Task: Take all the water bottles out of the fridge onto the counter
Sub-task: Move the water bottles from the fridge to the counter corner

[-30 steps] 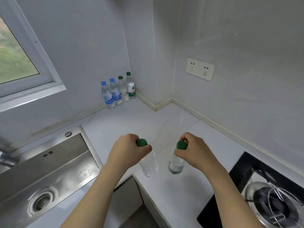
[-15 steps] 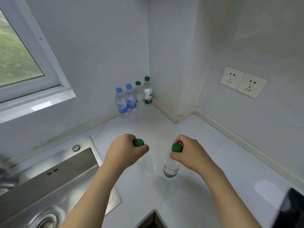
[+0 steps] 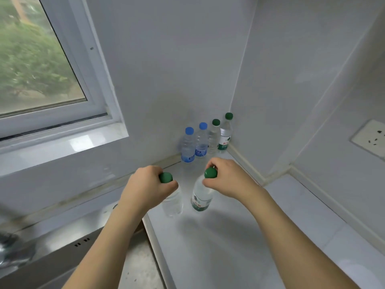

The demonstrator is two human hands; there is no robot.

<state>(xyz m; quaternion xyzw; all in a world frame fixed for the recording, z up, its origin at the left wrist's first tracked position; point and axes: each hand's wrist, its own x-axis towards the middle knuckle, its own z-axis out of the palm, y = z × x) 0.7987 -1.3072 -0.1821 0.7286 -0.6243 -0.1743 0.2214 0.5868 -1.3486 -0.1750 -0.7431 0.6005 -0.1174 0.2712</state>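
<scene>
My left hand (image 3: 145, 187) grips the neck of a clear green-capped water bottle (image 3: 173, 203) just under its cap. My right hand (image 3: 229, 178) holds a second green-capped bottle (image 3: 201, 198), one with a green and white label, by its top. Both bottles hang tilted over the white counter (image 3: 239, 236); whether their bases touch it I cannot tell. Against the back wall corner stand two blue-capped bottles (image 3: 188, 146) and two green-capped bottles (image 3: 225, 134) in a row. The fridge is out of view.
A steel sink (image 3: 62, 253) lies to the left of the counter, under a window (image 3: 37, 65). A wall socket (image 3: 370, 138) sits on the right wall. Bare counter surface stretches to the right and front of the held bottles.
Both hands have carried their bottles further toward the back corner, closer to the row of standing bottles. The view has swung left, and the stove has left the frame.
</scene>
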